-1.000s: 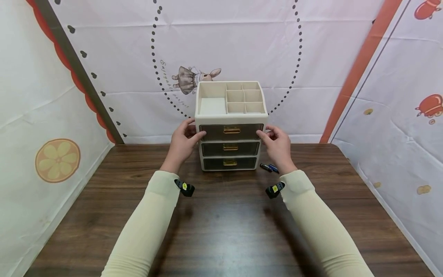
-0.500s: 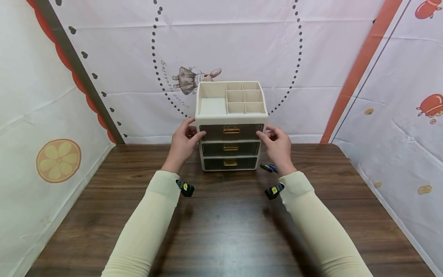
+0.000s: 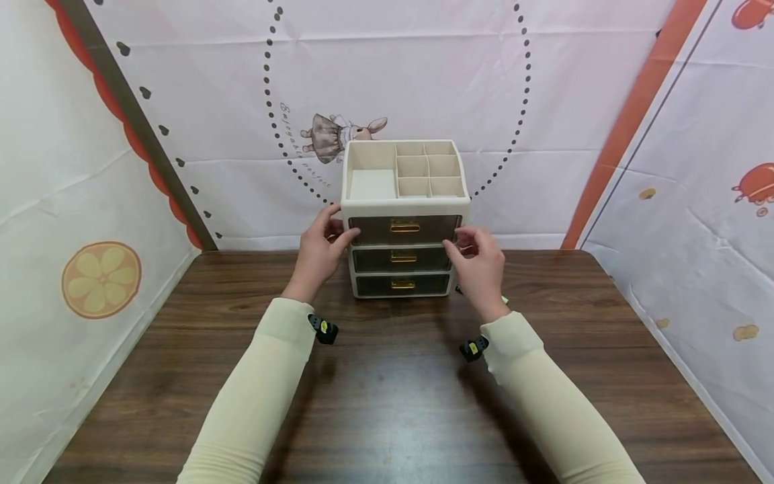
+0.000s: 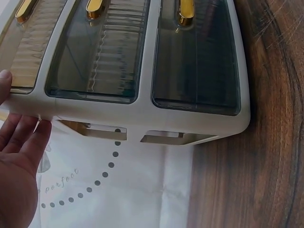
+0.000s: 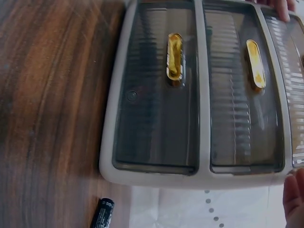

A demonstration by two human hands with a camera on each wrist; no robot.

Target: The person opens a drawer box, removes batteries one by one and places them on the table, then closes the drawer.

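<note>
A cream desktop drawer organizer (image 3: 405, 202) stands upright at the back of the table, its three dark see-through drawers closed, each with a gold handle (image 4: 186, 10). My left hand (image 3: 319, 254) holds its left side near the top drawer, thumb on the front and fingers along the side wall. At the right front edge is my right hand (image 3: 482, 267), thumb and fingers loosely bent, a gap between them. In the right wrist view its fingertips (image 5: 290, 190) are right at the organizer's edge. A small black cylinder like a battery (image 5: 103, 213) lies beside the organizer.
The brown wood-grain table (image 3: 387, 396) reaches back to a white printed cloth (image 3: 399, 81), which also hangs at both sides. Open compartments (image 3: 428, 168) top the organizer. A small green-tipped thing (image 3: 504, 300) shows behind my right wrist.
My right hand has drawn slightly back toward me and off the organizer's right side, covering more of the small things behind it. The left hand and the organizer have stayed in place.
</note>
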